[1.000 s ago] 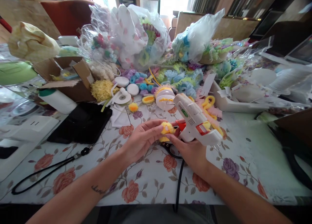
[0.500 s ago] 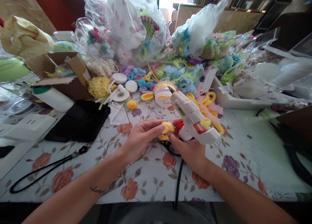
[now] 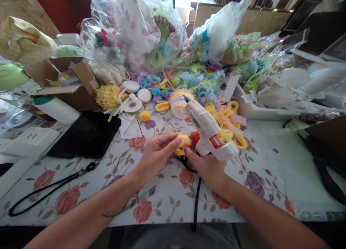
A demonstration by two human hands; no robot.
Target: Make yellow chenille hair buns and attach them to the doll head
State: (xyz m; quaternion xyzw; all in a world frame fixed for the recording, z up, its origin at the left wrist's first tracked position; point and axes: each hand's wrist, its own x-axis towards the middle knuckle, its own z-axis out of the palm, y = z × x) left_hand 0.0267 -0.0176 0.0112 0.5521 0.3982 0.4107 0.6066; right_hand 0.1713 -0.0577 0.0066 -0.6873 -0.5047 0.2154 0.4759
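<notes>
Near the front of the table, my left hand (image 3: 154, 153) is closed, pinching a small yellow fuzzy piece (image 3: 184, 139) between thumb and fingertips. A whitish spot shows on that piece. My right hand (image 3: 209, 171) wraps the handle of a white hot glue gun (image 3: 205, 124) with a red trigger. The gun's nozzle points up and away, apart from the fuzzy piece. My right thumb tip touches or nearly touches the piece. Under the hands lie more yellow material and a black looped object, partly hidden. A black cord (image 3: 196, 202) runs down over the table edge.
Beyond the hands are a yellow pom-pom (image 3: 145, 115), a ribbon roll (image 3: 178, 106) and yellow fuzzy strips (image 3: 232, 108). A black tablet-like object (image 3: 83, 135) with a wrist strap lies left. Plastic bags (image 3: 143, 32) and a cardboard box (image 3: 62, 75) crowd the back.
The glue gun has shifted slightly left and tilted a little in my right hand. The yellow fuzzy piece has turned slightly between my fingers. The whole view has shifted a little.
</notes>
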